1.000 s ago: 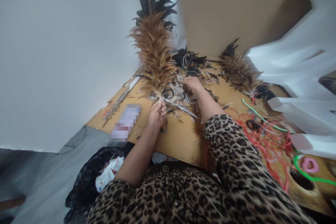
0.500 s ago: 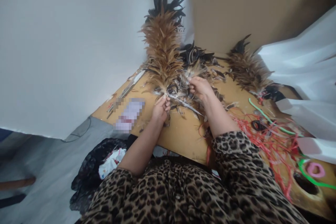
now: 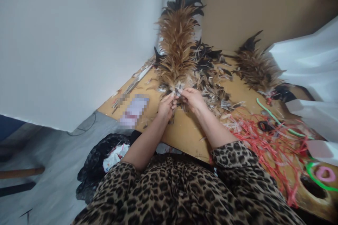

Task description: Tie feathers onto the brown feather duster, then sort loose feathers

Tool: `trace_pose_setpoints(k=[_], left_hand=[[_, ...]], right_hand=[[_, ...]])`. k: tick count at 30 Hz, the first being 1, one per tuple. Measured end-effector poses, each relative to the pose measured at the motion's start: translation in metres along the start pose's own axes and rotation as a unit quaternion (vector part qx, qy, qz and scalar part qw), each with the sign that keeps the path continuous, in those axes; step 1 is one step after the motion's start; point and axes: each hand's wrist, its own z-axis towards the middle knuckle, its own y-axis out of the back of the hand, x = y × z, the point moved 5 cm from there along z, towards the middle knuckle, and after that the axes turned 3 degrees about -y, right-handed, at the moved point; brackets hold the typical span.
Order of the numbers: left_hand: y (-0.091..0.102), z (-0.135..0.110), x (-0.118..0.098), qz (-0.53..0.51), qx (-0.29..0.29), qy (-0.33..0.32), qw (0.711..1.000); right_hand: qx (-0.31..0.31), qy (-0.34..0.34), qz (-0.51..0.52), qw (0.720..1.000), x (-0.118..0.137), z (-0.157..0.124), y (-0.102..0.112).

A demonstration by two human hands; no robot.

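Note:
A tall feather duster (image 3: 177, 40), brown along its body with black feathers at the far end, stretches away from me. My left hand (image 3: 167, 105) is closed in a pinch on its near end, where pale quills gather. My right hand (image 3: 192, 98) meets it there, thumb and fingertips pinched on a small greyish feather (image 3: 180, 88) against the duster's base. The fingertips partly hide the exact spot of contact. Just beyond the right hand, a pile of loose feathers (image 3: 215, 93) spreads over the wooden table (image 3: 185, 135).
Another feather duster (image 3: 257, 65) lies at the back right. Tangled red plastic strips (image 3: 264, 144), a black tape roll (image 3: 264, 125) and a green strip (image 3: 280, 121) are on the right. Thin sticks (image 3: 132, 86) lie along the left edge. A black plastic bag (image 3: 92, 161) sits below.
My right hand has moved left and nearer, from the loose feathers to the duster's base beside my left hand. The left hand keeps its pinch. The view has shifted slightly.

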Motion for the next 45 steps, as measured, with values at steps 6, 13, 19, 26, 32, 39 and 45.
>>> trace_pose_setpoints(k=[6,13,19,26,32,39,45], left_hand=[[-0.003,-0.002,-0.001,0.007,0.000,-0.005,1.000],[-0.004,-0.003,0.000,0.031,0.003,-0.013,0.999],[-0.005,-0.003,0.002,0.026,0.011,-0.013,1.000],[-0.005,-0.003,0.000,0.035,0.025,-0.024,0.999],[-0.006,-0.003,0.000,0.043,0.028,-0.026,0.998],[-0.007,-0.005,-0.001,0.059,0.023,-0.039,0.997],[-0.008,-0.006,-0.003,0.093,0.015,-0.052,0.994]], right_hand=[[-0.028,0.005,0.021,0.999,-0.007,0.000,0.002],[-0.033,0.011,0.039,0.999,-0.006,-0.005,-0.003],[-0.044,0.007,0.044,0.998,-0.010,-0.007,-0.004],[-0.054,0.041,0.025,0.997,-0.015,-0.004,-0.003],[-0.045,0.046,0.046,0.997,-0.019,-0.002,-0.004],[-0.050,0.068,0.056,0.995,-0.019,-0.003,-0.004],[-0.067,0.090,0.003,0.994,-0.014,-0.003,-0.001]])
